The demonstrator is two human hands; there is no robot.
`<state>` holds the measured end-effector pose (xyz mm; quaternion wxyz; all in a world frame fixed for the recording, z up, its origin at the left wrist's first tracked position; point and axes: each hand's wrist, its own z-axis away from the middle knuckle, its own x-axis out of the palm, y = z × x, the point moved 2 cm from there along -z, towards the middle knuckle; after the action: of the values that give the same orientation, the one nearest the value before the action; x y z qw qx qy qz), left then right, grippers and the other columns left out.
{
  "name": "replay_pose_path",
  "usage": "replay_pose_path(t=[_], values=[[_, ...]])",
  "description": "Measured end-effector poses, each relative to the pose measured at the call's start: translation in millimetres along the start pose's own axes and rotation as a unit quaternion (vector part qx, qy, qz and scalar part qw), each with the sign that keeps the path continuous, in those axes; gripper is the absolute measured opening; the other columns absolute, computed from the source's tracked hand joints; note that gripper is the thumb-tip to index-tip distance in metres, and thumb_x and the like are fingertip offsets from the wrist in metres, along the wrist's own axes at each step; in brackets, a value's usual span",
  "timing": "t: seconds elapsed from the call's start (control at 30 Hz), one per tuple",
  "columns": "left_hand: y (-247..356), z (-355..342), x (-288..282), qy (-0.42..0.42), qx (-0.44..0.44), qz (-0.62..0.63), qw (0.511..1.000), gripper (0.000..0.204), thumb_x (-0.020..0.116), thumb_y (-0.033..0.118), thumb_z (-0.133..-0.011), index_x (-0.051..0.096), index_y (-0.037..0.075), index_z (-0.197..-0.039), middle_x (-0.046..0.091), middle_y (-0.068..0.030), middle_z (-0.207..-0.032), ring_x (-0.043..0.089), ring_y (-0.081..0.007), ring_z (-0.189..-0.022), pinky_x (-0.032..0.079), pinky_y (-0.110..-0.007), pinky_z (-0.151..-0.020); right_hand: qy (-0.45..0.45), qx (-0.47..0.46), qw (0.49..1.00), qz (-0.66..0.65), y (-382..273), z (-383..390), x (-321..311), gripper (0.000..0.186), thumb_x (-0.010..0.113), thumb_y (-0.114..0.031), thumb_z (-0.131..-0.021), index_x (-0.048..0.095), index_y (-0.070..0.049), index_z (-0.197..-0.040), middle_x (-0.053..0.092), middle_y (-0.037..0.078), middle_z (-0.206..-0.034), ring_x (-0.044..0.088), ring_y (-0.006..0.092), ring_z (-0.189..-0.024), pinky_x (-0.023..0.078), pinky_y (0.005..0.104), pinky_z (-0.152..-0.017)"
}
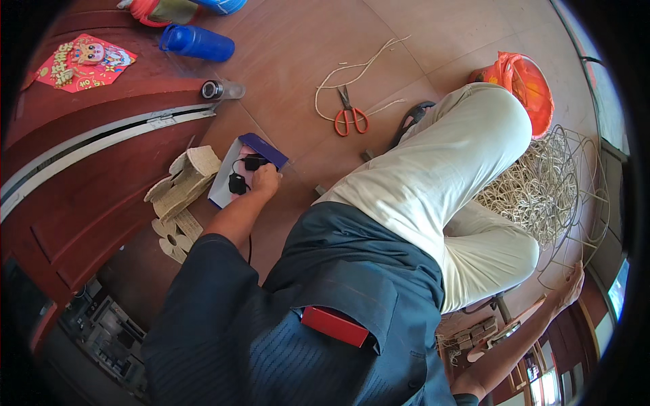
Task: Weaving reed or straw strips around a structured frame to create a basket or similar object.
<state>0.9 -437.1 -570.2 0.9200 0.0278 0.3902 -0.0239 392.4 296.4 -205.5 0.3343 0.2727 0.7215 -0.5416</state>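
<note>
The open box (265, 148), white inside with a purple-blue flap, appears to stand on the brown tiled floor (298, 81), its longer side slanting from upper right to lower left. Inside it lie two small black devices (237, 183) with thin black wire, the lower one in plain sight, the upper one partly behind the person's left hand (266, 180). That hand is far nearer: it reaches over the box's right side with fingers curled down at the upper device, though whether they pinch it cannot be told. The right hand (574, 287) is well apart, far to the right of the box and past the person's legs, its fingers looking stretched out; what it touches, if anything, is unclear. Just left of the box is a folded piece of cardboard (183, 186). Above the box are a clear bottle (231, 90) and a blue bottle (203, 43); up and to its right, scissors (347, 108) lie by a loose cord (369, 64). Far right of the box, a heap of cord (535, 183) lies near the red bucket (546, 108).
</note>
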Motion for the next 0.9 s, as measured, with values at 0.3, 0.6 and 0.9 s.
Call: replay_pose_path(t=[0.3, 0.6, 0.9], values=[[-18, -11, 58, -0.092, 0.004, -0.098, 0.991, 0.024, 0.066, 0.015, -0.100, 0.083, -0.001, -0.108, 0.078, -0.0259, -0.118, 0.077, -0.0434, -0.112, 0.061, -0.052, -0.099, -0.022, 0.018, 1.000, 0.013, -52, 26, -1, 0.032, 0.069, -0.040, -0.105, 0.069, -0.011, -0.092, 0.047, -0.007, -0.084, 0.043, 0.0077, -0.081, 0.035, 0.0274, -0.074], [-6, 38, 103, -0.069, -0.080, 0.019, 0.994, 0.028, 0.068, 0.023, -0.096, 0.084, 0.001, -0.100, 0.081, -0.0236, -0.111, 0.079, -0.0429, -0.108, 0.062, -0.052, -0.096, -0.052, 0.010, 0.998, 0.030, -49, 24, -8, 0.037, 0.066, -0.034, -0.105, 0.076, 0.001, -0.113, 0.065, 0.001, -0.101, 0.058, 0.0152, -0.095, 0.047, 0.0312, -0.086], [13, -28, 107, -0.140, 0.237, -0.057, 0.960, 0.029, 0.068, 0.029, -0.103, 0.080, 0.003, -0.106, 0.081, -0.0206, -0.098, 0.080, -0.0348, -0.091, 0.063, -0.047, -0.080, 0.077, -0.126, 0.989, 0.015, -31, 58, 5, 0.022, 0.060, -0.013, -0.107, 0.077, -0.002, -0.116, 0.072, 0.011, -0.113, 0.067, 0.0241, -0.110, 0.052, 0.0388, -0.099]])
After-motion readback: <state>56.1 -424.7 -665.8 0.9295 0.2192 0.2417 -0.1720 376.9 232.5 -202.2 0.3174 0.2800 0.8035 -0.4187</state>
